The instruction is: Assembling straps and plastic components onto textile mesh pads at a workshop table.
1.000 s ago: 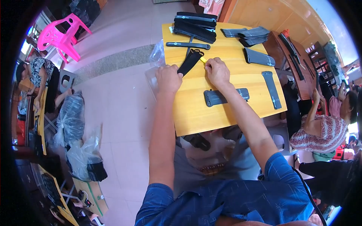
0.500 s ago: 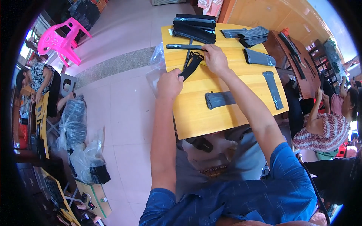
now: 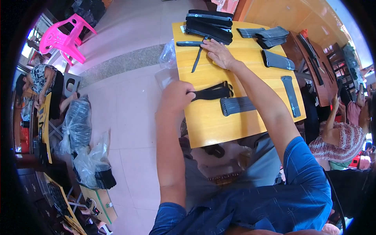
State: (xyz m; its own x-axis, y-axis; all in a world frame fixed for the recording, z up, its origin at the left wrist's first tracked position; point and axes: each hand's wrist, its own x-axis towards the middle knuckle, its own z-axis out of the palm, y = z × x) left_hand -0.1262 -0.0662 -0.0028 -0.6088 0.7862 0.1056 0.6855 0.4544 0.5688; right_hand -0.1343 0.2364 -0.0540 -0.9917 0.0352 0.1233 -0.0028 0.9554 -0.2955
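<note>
Closed at the left edge of the yellow table, my left hand grips one end of a black fabric strap. The strap stretches right over the tabletop and ends in loops. My right hand lies flat with fingers apart at the right end of a narrow dark strip. A thin black band runs down from near its fingertips. Just beyond rises a stack of folded black fabric bands. Below my right wrist, a flat grey-black band is partly covered by my right forearm.
More grey-black bands are piled at the far right, with a single band nearer and another along the right edge. A pink plastic chair and bagged goods stand left. Other people sit at both sides.
My left hand has moved nearer to me, pulling the black strap away from the thin band. My right hand has gone from gripping the narrow strip to lying flat with fingers spread.
</note>
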